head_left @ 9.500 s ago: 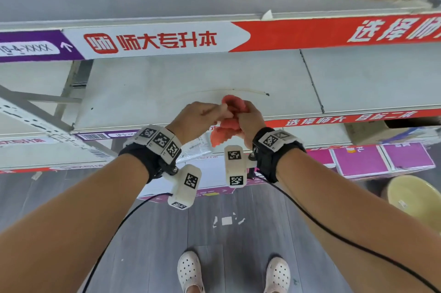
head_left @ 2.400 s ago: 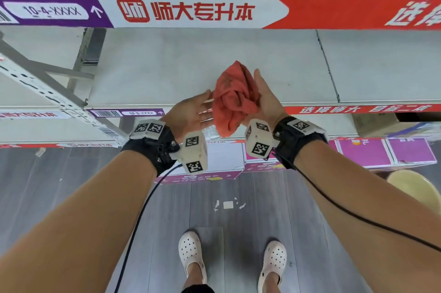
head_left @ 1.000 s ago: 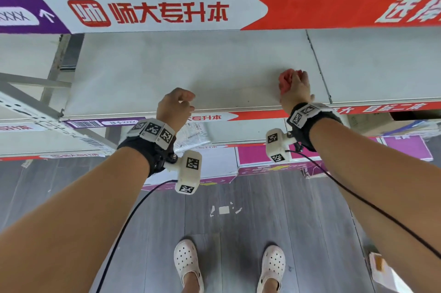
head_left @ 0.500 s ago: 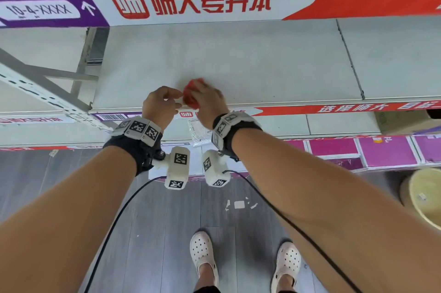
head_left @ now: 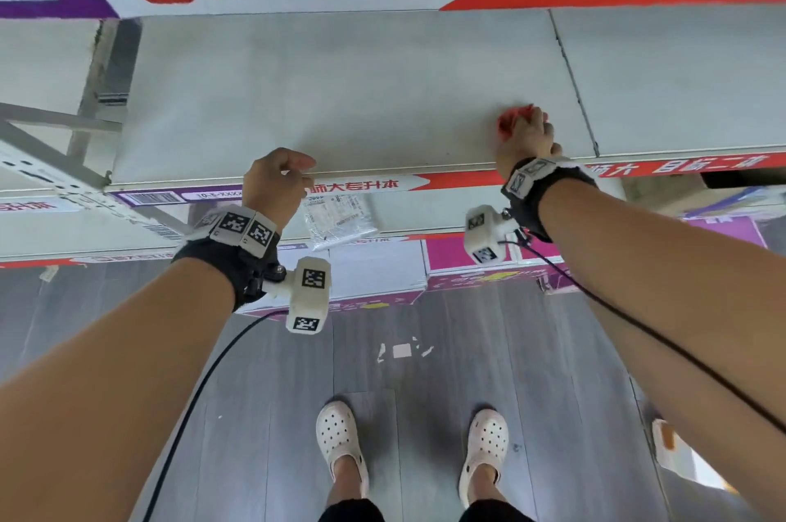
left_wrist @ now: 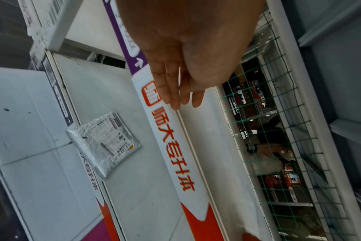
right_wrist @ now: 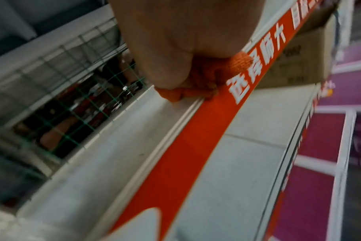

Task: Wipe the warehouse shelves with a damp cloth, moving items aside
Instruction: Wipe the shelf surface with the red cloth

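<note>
- My right hand [head_left: 526, 138] closes its grip round the bunched red cloth [head_left: 512, 119], pressed onto the grey shelf [head_left: 340, 96] near the front edge.
- My left hand [head_left: 274, 185] holds nothing; its relaxed fingers [left_wrist: 173, 91] rest at the shelf's front lip.
- Risk: little cloth shows past my fist, so knuckles may rub the shelf instead of fabric, leaving streaks.
- Risk: the cloth sits just beside the panel seam [head_left: 574, 87]; a trailing fold may snag there.
- Risk: a stroke running off the lip may drop the cloth toward the plastic packet [head_left: 338, 219] on the shelf below.
</note>
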A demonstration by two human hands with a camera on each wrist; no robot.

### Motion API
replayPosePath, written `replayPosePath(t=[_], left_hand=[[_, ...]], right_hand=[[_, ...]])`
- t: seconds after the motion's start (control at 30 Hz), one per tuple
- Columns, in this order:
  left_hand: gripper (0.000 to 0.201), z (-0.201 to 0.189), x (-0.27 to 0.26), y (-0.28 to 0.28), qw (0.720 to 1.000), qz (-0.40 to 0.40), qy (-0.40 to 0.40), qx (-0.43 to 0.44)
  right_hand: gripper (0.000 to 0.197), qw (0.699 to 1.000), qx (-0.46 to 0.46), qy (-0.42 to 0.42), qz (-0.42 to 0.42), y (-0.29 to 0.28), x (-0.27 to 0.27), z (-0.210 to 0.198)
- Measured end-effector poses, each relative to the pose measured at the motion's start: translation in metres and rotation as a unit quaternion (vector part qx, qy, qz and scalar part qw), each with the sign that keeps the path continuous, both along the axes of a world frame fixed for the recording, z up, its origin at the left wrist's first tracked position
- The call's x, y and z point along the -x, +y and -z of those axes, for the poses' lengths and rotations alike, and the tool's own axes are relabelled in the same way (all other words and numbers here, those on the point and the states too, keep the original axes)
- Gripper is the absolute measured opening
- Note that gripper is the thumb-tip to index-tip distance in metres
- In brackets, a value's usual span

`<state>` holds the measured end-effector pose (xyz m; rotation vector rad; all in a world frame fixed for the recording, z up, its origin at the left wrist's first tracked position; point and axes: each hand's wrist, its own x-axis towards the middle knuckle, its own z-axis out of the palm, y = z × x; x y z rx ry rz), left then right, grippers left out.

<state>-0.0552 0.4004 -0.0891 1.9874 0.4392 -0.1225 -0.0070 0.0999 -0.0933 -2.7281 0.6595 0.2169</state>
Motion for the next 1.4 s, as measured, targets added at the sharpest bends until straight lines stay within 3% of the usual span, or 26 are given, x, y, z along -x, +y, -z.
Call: replayPosePath(t=[0.07, 0.27, 0.5, 0.6, 0.7, 0.83, 0.9, 0.93, 1.0, 1.03, 1.13, 1.2, 1.27, 1.33, 1.37, 1.4], left_hand=[[0.042, 0.001, 0.004, 0.019, 1.0, -0.013, -0.001, -0.012], [0.041, -0.001, 0.017, 0.097, 0.995, -0.06, 0.018, -0.082], [0.043, -0.008, 0.034, 0.159, 0.989, -0.1, 0.011, -0.113], [0.043, -0.012, 0.037, 0.161, 0.987, -0.109, 0.017, -0.117], [0.043, -0.013, 0.038, 0.151, 0.988, -0.116, 0.014, -0.104], [0.037, -0.015, 0.034, 0.109, 0.989, -0.096, 0.026, -0.113], [0.035, -0.014, 0.028, 0.085, 0.993, -0.067, 0.013, -0.101], [0.035, -0.015, 0.025, 0.072, 0.993, -0.048, 0.009, -0.109], [0.034, -0.017, 0.02, 0.044, 0.99, -0.006, 0.009, -0.139], [0.036, -0.018, 0.017, 0.031, 0.989, 0.011, 0.007, -0.149], [0.04, -0.02, 0.011, -0.001, 0.986, 0.05, -0.019, -0.16], [0.04, -0.015, 0.008, -0.019, 0.983, 0.08, -0.029, -0.162], [0.04, -0.011, 0.003, -0.033, 0.975, 0.116, -0.031, -0.186], [0.041, -0.008, -0.005, -0.043, 0.966, 0.148, -0.036, -0.208], [0.04, -0.007, -0.01, -0.047, 0.963, 0.158, -0.036, -0.217], [0.04, -0.006, -0.016, -0.048, 0.959, 0.164, -0.033, -0.227]], right_hand=[[0.049, 1.0, -0.026, -0.003, -0.017, 0.033, -0.016, 0.003], [0.053, 0.977, -0.077, -0.035, -0.196, 0.173, -0.032, 0.011], [0.041, 0.91, -0.15, -0.076, -0.38, 0.325, 0.0, 0.012], [0.043, 0.879, -0.157, -0.059, -0.446, 0.341, 0.011, 0.014], [0.043, 0.859, -0.181, -0.042, -0.477, 0.311, 0.018, 0.006], [0.046, 0.879, -0.222, -0.064, -0.417, 0.247, 0.042, 0.003], [0.046, 0.9, -0.282, -0.064, -0.326, 0.214, 0.044, 0.005], [0.044, 0.899, -0.35, -0.057, -0.257, 0.194, 0.042, 0.008], [0.038, 0.859, -0.497, -0.057, -0.106, 0.149, 0.035, 0.006], [0.037, 0.875, -0.471, -0.074, -0.08, 0.124, 0.029, 0.008], [0.039, 0.973, -0.189, -0.048, -0.123, 0.057, 0.015, -0.001], [0.037, 0.997, -0.045, -0.017, -0.064, 0.017, 0.011, -0.009], [0.035, 0.998, -0.035, -0.044, 0.015, -0.01, 0.0, -0.012], [0.043, 0.976, -0.184, -0.084, 0.087, -0.028, -0.015, -0.006], [0.043, 0.945, -0.288, -0.109, 0.111, -0.031, -0.024, 0.0], [0.035, 0.925, -0.335, -0.142, 0.113, -0.032, -0.033, 0.003]])
